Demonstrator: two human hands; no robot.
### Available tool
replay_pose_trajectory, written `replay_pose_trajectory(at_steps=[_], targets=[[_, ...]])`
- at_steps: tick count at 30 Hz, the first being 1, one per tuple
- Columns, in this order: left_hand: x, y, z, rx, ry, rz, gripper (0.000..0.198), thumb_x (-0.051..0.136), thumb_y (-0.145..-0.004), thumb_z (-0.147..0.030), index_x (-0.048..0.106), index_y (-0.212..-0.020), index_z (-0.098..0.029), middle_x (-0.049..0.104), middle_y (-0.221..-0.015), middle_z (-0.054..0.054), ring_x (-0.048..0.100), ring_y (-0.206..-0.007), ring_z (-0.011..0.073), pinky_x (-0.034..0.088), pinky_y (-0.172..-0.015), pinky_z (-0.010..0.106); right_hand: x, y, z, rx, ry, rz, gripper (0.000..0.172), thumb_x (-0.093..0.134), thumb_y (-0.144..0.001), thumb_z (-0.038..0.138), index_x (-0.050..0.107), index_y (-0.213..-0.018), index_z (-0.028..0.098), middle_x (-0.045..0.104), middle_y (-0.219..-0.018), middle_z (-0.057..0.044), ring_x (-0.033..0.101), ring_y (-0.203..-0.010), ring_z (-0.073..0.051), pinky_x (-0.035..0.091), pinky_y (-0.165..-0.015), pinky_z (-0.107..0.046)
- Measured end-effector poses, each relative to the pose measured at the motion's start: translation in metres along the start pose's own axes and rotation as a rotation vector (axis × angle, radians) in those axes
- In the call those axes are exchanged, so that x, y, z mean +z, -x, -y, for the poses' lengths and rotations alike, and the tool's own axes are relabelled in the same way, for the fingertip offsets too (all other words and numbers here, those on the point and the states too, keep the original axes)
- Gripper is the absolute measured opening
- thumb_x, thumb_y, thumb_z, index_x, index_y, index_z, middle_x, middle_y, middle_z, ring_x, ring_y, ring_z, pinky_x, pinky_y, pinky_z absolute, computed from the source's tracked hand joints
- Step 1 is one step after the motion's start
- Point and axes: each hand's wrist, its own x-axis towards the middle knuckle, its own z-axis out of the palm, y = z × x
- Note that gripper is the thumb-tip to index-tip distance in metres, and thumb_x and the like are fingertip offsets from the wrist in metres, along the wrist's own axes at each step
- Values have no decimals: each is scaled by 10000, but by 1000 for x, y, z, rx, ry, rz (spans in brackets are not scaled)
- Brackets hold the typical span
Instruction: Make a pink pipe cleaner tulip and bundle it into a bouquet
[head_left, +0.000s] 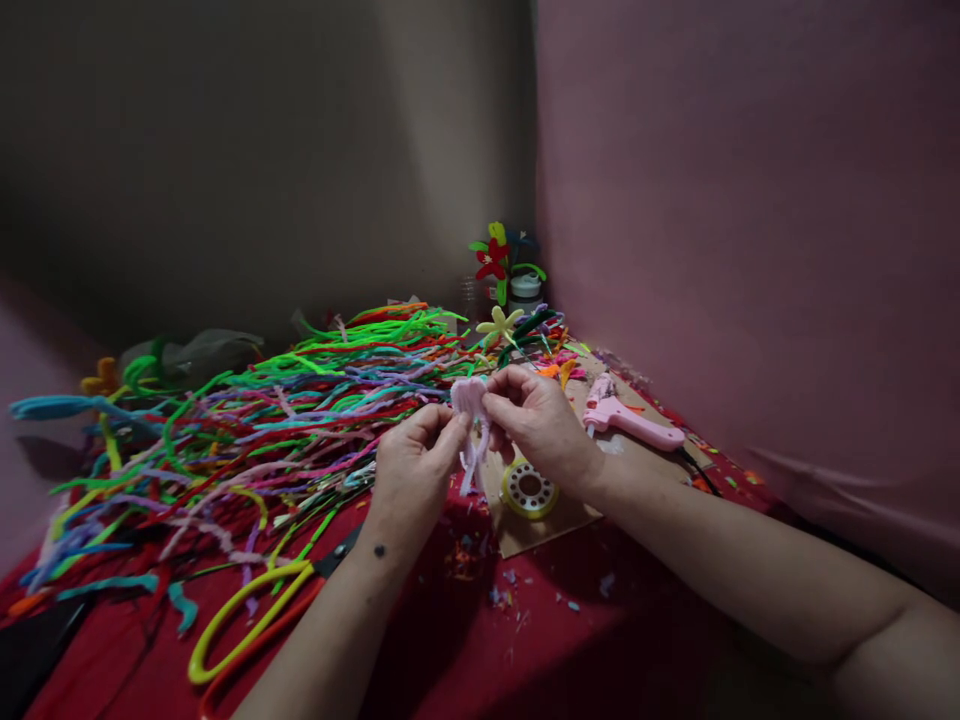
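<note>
A pale pink piece of bent pipe cleaners (pixel 471 398) is held up between my two hands, its loose ends hanging down. My left hand (pixel 416 465) pinches its lower left side between thumb and fingers. On the upper right edge of the same piece, my right hand (pixel 540 420) closes in a pinch. Below my right hand lies a yellow ring-shaped spool (pixel 529 489) on a piece of cardboard (pixel 517 538). Scissors with yellow and red handles (pixel 251 610) rest beside my left forearm, their blades partly hidden behind it.
Many coloured pipe cleaners (pixel 300 400) spread across the left of the red cloth (pixel 450 640). A pink glue gun (pixel 634 420) lies on the cardboard at right. Pipe-cleaner flowers (pixel 493 258) stand at the back by a lidded container (pixel 526 290). Walls rise behind and at right.
</note>
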Motion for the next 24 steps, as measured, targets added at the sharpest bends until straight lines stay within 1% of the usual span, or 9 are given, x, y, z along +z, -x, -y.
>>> replay_pose_trajectory(at_steps=[3, 5, 8, 10, 13, 16, 20, 24], targets=[[0, 1, -1, -18, 10, -5, 208, 590, -744, -311, 568, -611, -152, 435, -505, -54, 331, -463, 67, 268, -437, 194, 0, 0, 0, 16, -50, 9, 39, 524, -750, 214, 501, -744, 184, 521, -463, 61, 464, -354, -68, 353, -316, -162], [-1, 1, -2, -22, 14, -17, 201, 589, -743, -305, 582, -622, -146, 452, -510, -50, 346, -470, 68, 278, -444, 192, 0, -1, 1, 35, -115, 40, 62, 531, -745, 238, 515, -755, 179, 532, -474, 54, 478, -368, -76, 368, -326, -171], [-2, -1, -2, -24, 14, -39, 203, 588, -743, -294, 575, -610, -142, 450, -492, -49, 359, -470, 67, 286, -447, 189, 0, -2, 0, 78, -213, 85, 92, 575, -704, 235, 541, -751, 164, 555, -511, 40, 513, -412, -88, 415, -363, -189], [-3, -2, -1, -20, 12, -52, 206, 585, -746, -287, 565, -599, -143, 437, -476, -53, 355, -462, 66, 282, -444, 189, -2, -2, -3, 116, -247, 109, 111, 605, -677, 218, 556, -755, 155, 574, -540, 30, 530, -436, -91, 424, -380, -191], [-4, -4, 0, -18, 17, -60, 197, 583, -748, -279, 561, -604, -147, 430, -473, -55, 344, -453, 65, 277, -440, 193, -3, -3, -7, 189, -242, 142, 92, 604, -680, 209, 565, -733, 145, 576, -528, 23, 521, -418, -84, 387, -363, -179], [-3, -4, 1, -24, 25, -57, 194, 583, -749, -285, 562, -611, -150, 421, -479, -56, 336, -453, 67, 273, -438, 196, -3, -3, -9, 253, -225, 134, 70, 588, -692, 205, 563, -700, 140, 551, -481, 27, 508, -389, -80, 332, -330, -165], [-2, -3, 3, -26, 18, -49, 173, 571, -754, -284, 577, -638, -156, 441, -490, -51, 352, -456, 73, 277, -440, 199, -1, -3, -8, 244, -219, 112, 77, 588, -708, 217, 561, -704, 145, 534, -465, 38, 499, -370, -76, 304, -313, -159], [-1, -2, 2, -24, 20, -37, 162, 579, -736, -284, 584, -635, -158, 497, -502, -41, 387, -452, 79, 301, -450, 203, -1, -2, -9, 226, -206, 101, 99, 602, -718, 236, 567, -711, 144, 523, -462, 50, 487, -363, -66, 298, -316, -158]])
